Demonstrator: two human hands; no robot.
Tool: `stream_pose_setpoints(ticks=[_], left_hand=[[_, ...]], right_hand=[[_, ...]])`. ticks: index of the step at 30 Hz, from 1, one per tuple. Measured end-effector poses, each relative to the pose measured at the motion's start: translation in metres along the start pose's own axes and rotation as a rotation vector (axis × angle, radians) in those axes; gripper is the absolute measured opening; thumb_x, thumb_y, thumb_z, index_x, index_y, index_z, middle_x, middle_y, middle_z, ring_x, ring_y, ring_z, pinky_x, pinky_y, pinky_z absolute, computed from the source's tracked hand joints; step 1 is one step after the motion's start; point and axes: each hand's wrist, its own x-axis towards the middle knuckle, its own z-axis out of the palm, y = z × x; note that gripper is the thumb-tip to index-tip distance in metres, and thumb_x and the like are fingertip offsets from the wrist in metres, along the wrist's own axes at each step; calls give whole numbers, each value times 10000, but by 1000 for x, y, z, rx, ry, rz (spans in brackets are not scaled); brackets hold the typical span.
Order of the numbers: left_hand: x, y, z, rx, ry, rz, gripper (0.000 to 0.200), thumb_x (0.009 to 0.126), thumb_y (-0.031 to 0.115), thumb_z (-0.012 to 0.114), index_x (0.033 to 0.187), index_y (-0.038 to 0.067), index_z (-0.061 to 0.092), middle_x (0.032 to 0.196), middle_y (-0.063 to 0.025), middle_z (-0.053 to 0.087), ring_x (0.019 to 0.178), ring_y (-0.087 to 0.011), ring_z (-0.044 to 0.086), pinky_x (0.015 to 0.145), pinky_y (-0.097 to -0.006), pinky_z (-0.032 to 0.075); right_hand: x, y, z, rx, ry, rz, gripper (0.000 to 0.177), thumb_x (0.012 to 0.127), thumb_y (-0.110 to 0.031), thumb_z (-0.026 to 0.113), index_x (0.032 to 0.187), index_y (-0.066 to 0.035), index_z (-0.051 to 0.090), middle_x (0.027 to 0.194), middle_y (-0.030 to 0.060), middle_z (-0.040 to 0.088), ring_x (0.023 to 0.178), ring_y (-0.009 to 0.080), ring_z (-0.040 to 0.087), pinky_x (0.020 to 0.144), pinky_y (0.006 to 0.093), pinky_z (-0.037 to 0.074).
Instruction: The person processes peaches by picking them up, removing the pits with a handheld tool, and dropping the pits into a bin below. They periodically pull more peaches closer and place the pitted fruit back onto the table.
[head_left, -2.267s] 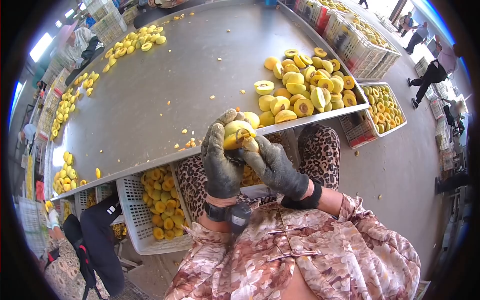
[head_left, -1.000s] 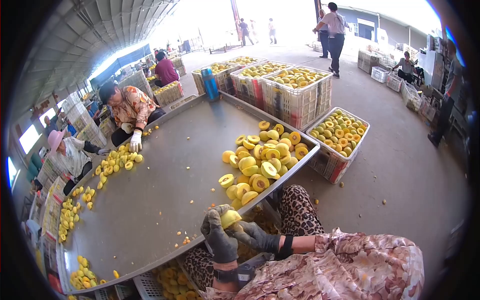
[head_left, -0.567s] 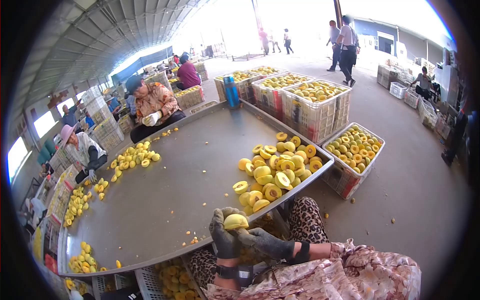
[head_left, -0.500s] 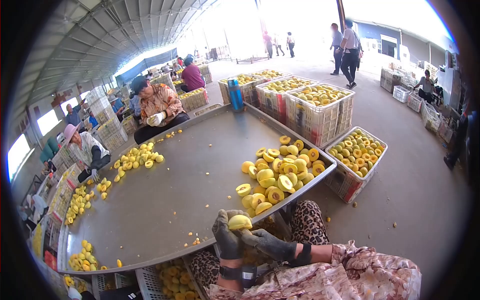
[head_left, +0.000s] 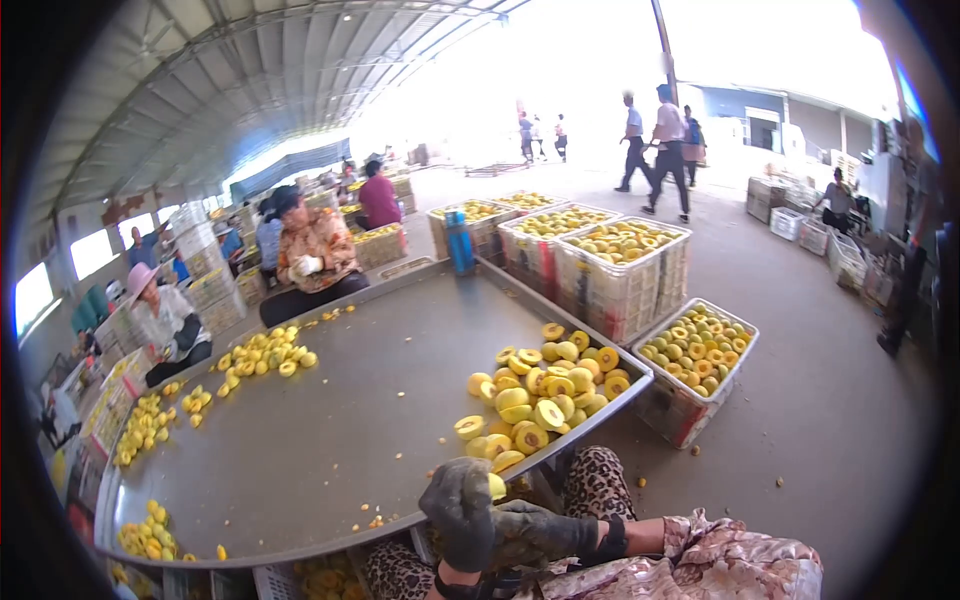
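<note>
Both my hands wear dark gloves and meet at the near edge of the metal table [head_left: 370, 400]. My left hand [head_left: 458, 508] is closed around a yellow fruit half [head_left: 496, 486], of which only a small part shows. Against it lies my right hand [head_left: 540, 530], its fingers wrapped in and partly hidden behind the left; what it holds, if anything, cannot be made out. Just beyond my hands a pile of halved yellow fruit [head_left: 548, 412] rests on the table's right corner.
A crate of fruit [head_left: 700, 350] stands on the floor right of the table, with stacked full crates [head_left: 620, 290] behind. A blue bottle [head_left: 459, 242] stands at the far corner. Two co-workers [head_left: 312, 250] [head_left: 170, 320] sit along the far left side, near more fruit [head_left: 265, 355].
My hands have turned and drawn closer together, covering most of the fruit half that showed plainly before. The whole view has shifted slightly, and people in the background have walked left.
</note>
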Motion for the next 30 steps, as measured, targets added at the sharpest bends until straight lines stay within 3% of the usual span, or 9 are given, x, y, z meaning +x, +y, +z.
stream_pose_setpoints(ticks=[2, 6, 11, 15, 18, 20, 24, 26, 30], left_hand=[[-7, -7, 3, -128, 1, -55, 217, 965, 89, 589, 851, -52, 707, 842, -146, 739, 774, -251, 699, 751, -386, 562], [-8, -16, 11, -595, -101, -484, 385, 1026, 218, 525, 833, -54, 719, 775, -136, 726, 690, -220, 692, 675, -341, 573], [-7, -11, 16, -602, -159, -472, 477, 1049, 305, 492, 815, -52, 707, 750, -160, 716, 640, -227, 681, 616, -323, 567], [-9, -13, 11, -707, -118, -602, 483, 1066, 335, 483, 814, -28, 677, 719, -156, 686, 656, -247, 678, 644, -339, 570], [-18, -34, -13, -826, -64, -683, 454, 1082, 366, 473, 900, -5, 662, 761, -150, 670, 701, -258, 677, 710, -362, 573], [-28, -52, -52, -800, 267, -722, 420, 1082, 391, 498, 976, 13, 647, 857, -133, 670, 792, -258, 676, 756, -380, 568], [-78, -123, -211, -299, 665, -669, 429, 1074, 384, 532, 1161, -7, 684, 1062, -101, 725, 980, -228, 683, 914, -347, 556], [-95, -141, -260, 157, 612, -626, 411, 1069, 330, 544, 1208, -32, 678, 1144, -117, 724, 1037, -236, 678, 951, -342, 539], [-68, -155, -232, 643, 169, -257, 350, 1005, 237, 615, 1193, -44, 706, 1264, -188, 699, 1206, -353, 629, 1068, -415, 481]], right_hand=[[0, 13, -14, -75, 16, -116, 389, 1078, -328, 564, 1354, -55, 583, 1228, -5, 644, 1098, 72, 586, 931, 245, 499], [10, 50, -62, -26, 52, -143, 375, 1068, -276, 583, 1366, -47, 576, 1252, 10, 641, 1140, 85, 588, 955, 250, 496], [18, 48, -63, -25, 135, -140, 364, 1040, -234, 604, 1345, -37, 582, 1298, 31, 635, 1216, 139, 582, 1009, 313, 483], [0, 7, -35, -942, 101, -223, 368, 1026, -239, 611, 1335, -43, 580, 1279, 101, 641, 1168, 222, 624, 936, 370, 514], [23, 33, -56, -1169, 36, -344, 312, 1032, -224, 585, 1287, -45, 592, 1161, 189, 654, 1049, 314, 653, 868, 401, 523], [21, 40, -37, -1289, 93, -518, 281, 1027, -258, 583, 1208, -43, 600, 1001, 196, 656, 885, 383, 649, 785, 441, 523], [29, 75, -68, -1166, 380, -369, 236, 981, -257, 669, 1005, -31, 605, 749, 182, 638, 684, 418, 640, 610, 436, 496], [25, 103, -116, -1431, 535, 49, 357, 1033, -348, 584, 934, -15, 667, 745, 243, 645, 677, 420, 622, 636, 464, 489], [35, 90, -99, -1074, 570, 33, 440, 1037, -408, 576, 875, -13, 682, 786, 248, 670, 668, 406, 620, 638, 454, 497]])
